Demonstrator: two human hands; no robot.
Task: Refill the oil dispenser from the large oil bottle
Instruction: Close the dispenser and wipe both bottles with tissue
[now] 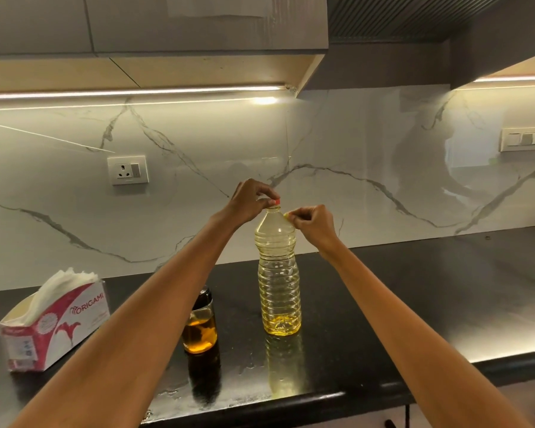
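Your black surface (399,304) runs the width of the view under a white marble backsplash (352,149), with a wall socket (128,170) set into the stone at the left. On the left of the surface sits a pink and white tissue box (54,324), tissues sticking out of its top. Near the middle stands the large oil bottle (278,273), upright, clear and ribbed, with yellow oil visible mainly at its base. Just to its left, apart from it, stands the oil dispenser (200,322), a small glass vessel with a dark top and amber oil in its lower part; your left forearm crosses in front of it and hides part of it. Both your arms reach forward to the top of the large bottle. Your left hand (249,202) has its grip pinched closed on the red cap (277,201), which sits on the neck. Your right hand (315,223) is at the bottle's shoulder, its grip pinched closed on a small yellow bit (287,215) next to the neck; what that bit is, you cannot tell from this view.
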